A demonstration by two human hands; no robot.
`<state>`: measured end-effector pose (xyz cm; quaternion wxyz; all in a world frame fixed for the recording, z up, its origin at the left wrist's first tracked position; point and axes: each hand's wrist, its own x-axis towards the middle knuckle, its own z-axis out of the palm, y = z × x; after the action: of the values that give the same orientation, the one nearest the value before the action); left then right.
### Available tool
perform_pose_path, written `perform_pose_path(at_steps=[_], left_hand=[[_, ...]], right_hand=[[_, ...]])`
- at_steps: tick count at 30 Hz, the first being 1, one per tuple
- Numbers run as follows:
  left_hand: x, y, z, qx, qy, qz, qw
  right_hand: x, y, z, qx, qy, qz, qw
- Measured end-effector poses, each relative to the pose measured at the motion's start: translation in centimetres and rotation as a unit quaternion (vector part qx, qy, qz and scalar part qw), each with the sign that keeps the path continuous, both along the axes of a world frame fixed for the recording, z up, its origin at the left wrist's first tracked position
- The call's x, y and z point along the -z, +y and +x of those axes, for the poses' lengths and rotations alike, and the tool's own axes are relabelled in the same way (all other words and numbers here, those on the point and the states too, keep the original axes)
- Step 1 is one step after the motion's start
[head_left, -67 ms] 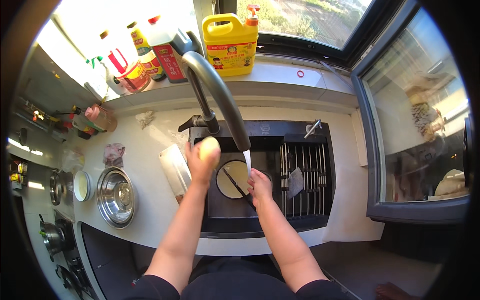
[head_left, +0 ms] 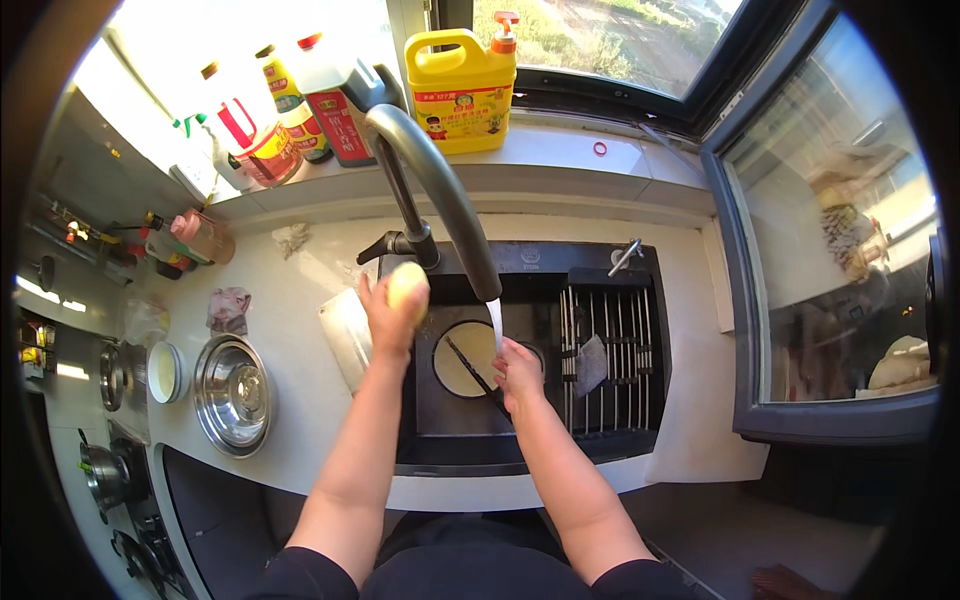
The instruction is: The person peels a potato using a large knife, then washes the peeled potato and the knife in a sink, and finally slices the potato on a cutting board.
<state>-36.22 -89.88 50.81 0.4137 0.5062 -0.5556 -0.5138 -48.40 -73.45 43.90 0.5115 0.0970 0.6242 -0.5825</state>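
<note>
My left hand (head_left: 388, 322) is closed round a pale yellow, rounded thing (head_left: 407, 288) whose kind I cannot make out. It is raised over the sink's left edge, left of the faucet spout. My right hand (head_left: 520, 374) has its fingers curled at the running water (head_left: 496, 322) under the spout; what they hold, if anything, is hidden. Close to its fingers, a dark slender stick (head_left: 466, 361) slants across a round cream-coloured vessel (head_left: 456, 378) with a dark rim, down in the black sink (head_left: 440, 455). Beside my left wrist lies a broad metal blade (head_left: 343, 328), partly hidden by the arm.
The dark curved faucet (head_left: 447, 185) arches over the sink. A metal rack (head_left: 620, 370) with a pale cloth covers the sink's right side. A steel basin (head_left: 232, 395) and white bowls (head_left: 164, 372) stand left. A yellow jug (head_left: 460, 95) and bottles line the sill; an opened window (head_left: 830, 220) juts in right.
My left hand has shifted slightly left with the pale yellow thing, covering more of the blade. The right hand stays almost where it was at the water.
</note>
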Motion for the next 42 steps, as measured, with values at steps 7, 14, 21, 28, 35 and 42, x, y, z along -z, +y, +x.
perform_pose_path(at_steps=[7, 14, 21, 28, 35, 42], left_hand=[[-1.9, -4.5, 2.2, 0.053, 0.018, 0.046, 0.997], [-2.1, 1.6, 2.8, 0.102, -0.019, 0.053, 0.993], [-0.6, 6.4, 2.8, 0.159, 0.000, 0.348, 0.924], [2.2, 9.2, 2.4, 0.133, 0.084, 0.488, 0.858], [2.1, 11.7, 1.1, 0.214, 0.050, 0.471, 0.854], [0.4, 18.6, -3.4, 0.239, 0.121, 0.468, 0.842]], right_hand=[[-2.1, -0.6, 2.5, -0.020, -0.014, 0.004, 1.000], [-3.3, -0.3, 4.4, 0.009, -0.003, 0.029, 1.000], [-2.5, 1.5, 5.1, 0.038, 0.109, 0.020, 0.993], [-5.6, 5.3, 6.9, -0.025, 0.107, -0.010, 0.994], [-2.5, 9.7, 4.3, 0.031, 0.173, -0.056, 0.983], [-5.3, 15.6, -0.5, 0.103, 0.069, -0.099, 0.987]])
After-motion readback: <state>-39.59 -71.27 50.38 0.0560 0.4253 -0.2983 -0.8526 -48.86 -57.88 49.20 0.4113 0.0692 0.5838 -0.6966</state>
